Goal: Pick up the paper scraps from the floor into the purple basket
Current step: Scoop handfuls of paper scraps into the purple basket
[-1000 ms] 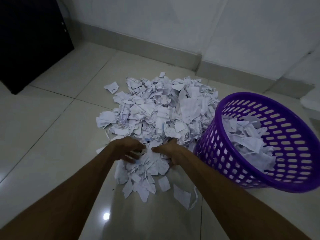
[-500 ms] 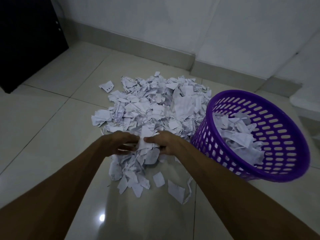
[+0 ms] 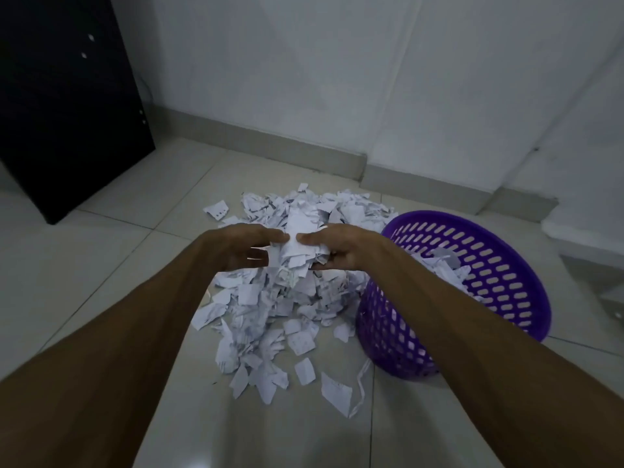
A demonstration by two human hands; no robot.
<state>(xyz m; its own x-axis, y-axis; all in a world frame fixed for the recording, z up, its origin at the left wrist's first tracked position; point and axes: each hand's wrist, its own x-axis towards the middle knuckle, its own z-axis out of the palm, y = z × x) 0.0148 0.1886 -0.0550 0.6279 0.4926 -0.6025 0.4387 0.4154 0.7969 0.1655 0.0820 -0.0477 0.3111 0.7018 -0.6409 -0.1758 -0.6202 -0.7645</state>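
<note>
Head view, dim light. Surroundings: a dark cabinet (image 3: 64, 106) stands well off beyond and to the left of the left hand (image 3: 241, 246), against the white wall (image 3: 304, 72); two pale dots show on its upper face and two more low on its edge. A grey skirting (image 3: 270, 146) runs along the wall base beyond both hands. The floor (image 3: 84, 271) is pale glossy tile with thin grout lines. A pale raised edge sits far right, past the basket; cannot tell what it is.

In the way: the purple basket (image 3: 499, 265) stands just right of the right hand (image 3: 341, 251), tilted so that its mouth faces the hands; the right forearm crosses in front of its near rim. Its wall is latticed with oval holes. White scraps already lie inside.

Task item: the paper scraps (image 3: 270, 319) form a loose heap on the floor directly under and beyond both hands, with stragglers spread toward the viewer. Pieces are white, torn, irregular and crumpled. One scrap lying apart beyond the left hand shows three punched holes along one edge.

Hands: both are raised above the heap, fingertips nearly meeting, fingers curled around a bundle of scraps (image 3: 293, 255) held between them.

Writing: faint grey print on several scraps, too small and blurred to read. No labels legible on basket or cabinet.
</note>
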